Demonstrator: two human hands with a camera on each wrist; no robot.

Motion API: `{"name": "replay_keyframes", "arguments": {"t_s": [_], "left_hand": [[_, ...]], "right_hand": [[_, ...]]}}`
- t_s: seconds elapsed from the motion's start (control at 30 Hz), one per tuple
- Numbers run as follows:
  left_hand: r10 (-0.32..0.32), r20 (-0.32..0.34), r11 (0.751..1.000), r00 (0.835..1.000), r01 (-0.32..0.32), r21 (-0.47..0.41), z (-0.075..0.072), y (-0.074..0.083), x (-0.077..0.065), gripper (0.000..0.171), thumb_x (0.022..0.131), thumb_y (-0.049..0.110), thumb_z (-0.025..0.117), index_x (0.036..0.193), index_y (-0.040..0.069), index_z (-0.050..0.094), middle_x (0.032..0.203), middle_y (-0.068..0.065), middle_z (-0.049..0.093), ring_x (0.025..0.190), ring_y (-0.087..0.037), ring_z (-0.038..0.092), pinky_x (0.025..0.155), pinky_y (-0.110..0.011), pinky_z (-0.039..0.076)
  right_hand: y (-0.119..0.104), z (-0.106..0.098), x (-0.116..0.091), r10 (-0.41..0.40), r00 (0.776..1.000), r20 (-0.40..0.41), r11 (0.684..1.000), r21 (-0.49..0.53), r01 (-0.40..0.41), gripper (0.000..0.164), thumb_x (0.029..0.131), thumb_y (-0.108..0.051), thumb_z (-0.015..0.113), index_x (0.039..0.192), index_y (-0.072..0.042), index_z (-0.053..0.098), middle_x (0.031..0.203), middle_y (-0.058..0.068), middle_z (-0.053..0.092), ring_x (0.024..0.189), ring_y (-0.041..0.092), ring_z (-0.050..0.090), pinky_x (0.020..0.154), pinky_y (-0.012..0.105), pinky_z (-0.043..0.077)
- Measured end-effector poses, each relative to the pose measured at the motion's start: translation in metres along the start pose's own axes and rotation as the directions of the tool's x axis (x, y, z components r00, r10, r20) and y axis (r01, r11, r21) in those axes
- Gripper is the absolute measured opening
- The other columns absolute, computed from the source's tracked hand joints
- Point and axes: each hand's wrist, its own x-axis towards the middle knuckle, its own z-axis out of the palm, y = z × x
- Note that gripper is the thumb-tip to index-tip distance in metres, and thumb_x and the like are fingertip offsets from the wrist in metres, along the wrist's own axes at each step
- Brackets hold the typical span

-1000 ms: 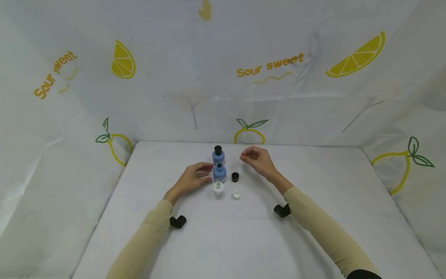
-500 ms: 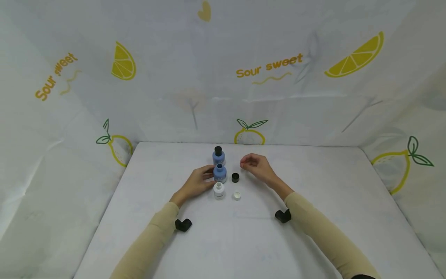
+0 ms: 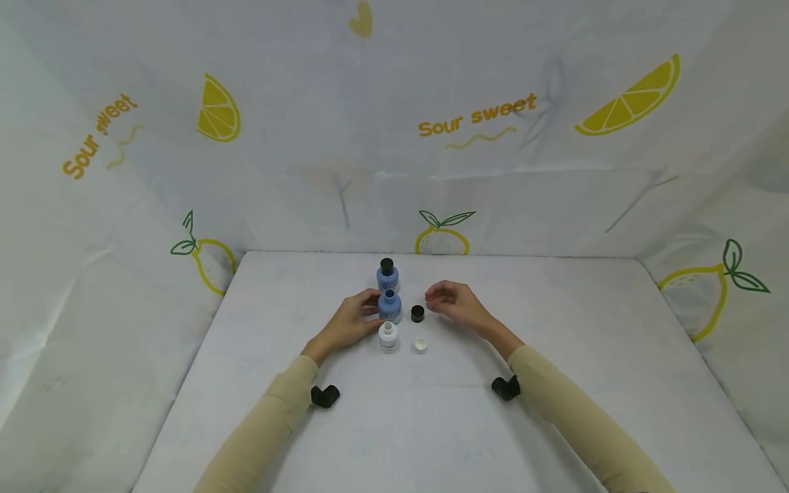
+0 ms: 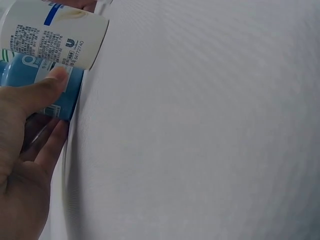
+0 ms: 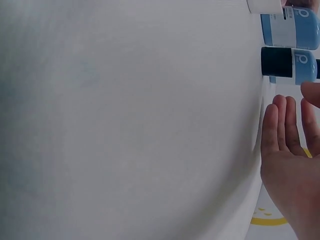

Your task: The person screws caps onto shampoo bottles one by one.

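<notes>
Left hand (image 3: pixel 350 319) grips the uncapped blue bottle (image 3: pixel 390 309), inward from the middle of the white table's (image 3: pixel 407 438) far edge, apparently steadying it, while the empty right hand (image 3: pixel 457 302), fingers loosely extended, lies beside the black cap (image 3: pixel 418 313), which the next move would presumably require it to pinch.

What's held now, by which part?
Left hand holds the open blue bottle by its body, below the neck; right hand holds nothing.
</notes>
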Motion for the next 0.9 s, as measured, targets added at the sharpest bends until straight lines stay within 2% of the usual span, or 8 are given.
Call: {"name": "replay_keyframes", "arguments": {"t_s": [0.2,0.37,0.47,0.67,0.8,0.9], "left_hand": [[0.037,-0.011,0.999,0.999,-0.037,0.036,-0.004,0.003,-0.003,0.058,0.091,0.001,0.085,0.142,-0.007,0.059,0.138,-0.025,0.070,0.130,-0.038,0.071,0.111,-0.036,0.063],[0.059,-0.023,0.997,0.998,-0.058,0.049,-0.009,0.005,-0.005,0.056,0.089,0.004,0.088,0.138,-0.004,0.062,0.134,-0.022,0.073,0.127,-0.037,0.072,0.110,-0.039,0.064],[0.066,-0.032,0.995,0.997,-0.064,0.072,-0.013,0.005,-0.005,0.056,0.089,0.006,0.089,0.138,-0.003,0.062,0.133,-0.022,0.073,0.125,-0.037,0.073,0.109,-0.042,0.065],[0.054,-0.030,0.993,0.998,-0.051,0.104,-0.021,0.007,-0.005,0.059,0.089,0.005,0.089,0.140,-0.005,0.061,0.137,-0.023,0.071,0.125,-0.038,0.072,0.109,-0.042,0.064],[0.046,-0.037,0.993,0.998,-0.041,0.109,-0.026,0.008,-0.006,0.059,0.088,0.004,0.090,0.139,-0.006,0.062,0.138,-0.024,0.070,0.125,-0.039,0.072,0.108,-0.042,0.065],[0.038,-0.042,0.993,0.998,-0.033,0.110,-0.030,0.010,-0.007,0.059,0.087,0.004,0.090,0.139,-0.005,0.063,0.139,-0.024,0.070,0.125,-0.039,0.072,0.108,-0.042,0.065]], "right_hand": [[0.000,0.000,0.000,-0.036,0.997,0.062,0.999,0.000,0.036,0.031,0.102,-0.001,0.067,0.131,0.008,0.065,0.131,0.028,0.071,0.115,0.031,0.074,0.092,0.016,0.061],[0.004,0.000,0.003,-0.070,0.992,0.106,0.996,-0.040,0.075,0.036,0.097,0.003,0.069,0.133,0.008,0.067,0.130,0.026,0.072,0.114,0.029,0.072,0.092,0.016,0.061],[0.006,0.001,0.005,-0.085,0.988,0.127,0.993,-0.074,0.095,0.039,0.095,0.000,0.074,0.133,0.007,0.067,0.131,0.025,0.072,0.114,0.029,0.072,0.096,0.022,0.062],[0.004,0.006,0.007,-0.122,0.980,0.155,0.980,-0.139,0.143,0.042,0.090,-0.006,0.084,0.129,0.005,0.072,0.130,0.023,0.074,0.116,0.028,0.070,0.109,0.045,0.062],[0.002,0.009,0.007,-0.148,0.978,0.149,0.971,-0.166,0.172,0.039,0.089,-0.007,0.086,0.124,0.004,0.074,0.126,0.021,0.076,0.112,0.026,0.069,0.108,0.048,0.061],[0.001,0.011,0.008,-0.150,0.979,0.139,0.970,-0.172,0.173,0.036,0.090,-0.008,0.086,0.123,0.003,0.074,0.124,0.020,0.076,0.111,0.024,0.068,0.106,0.044,0.062]]}}
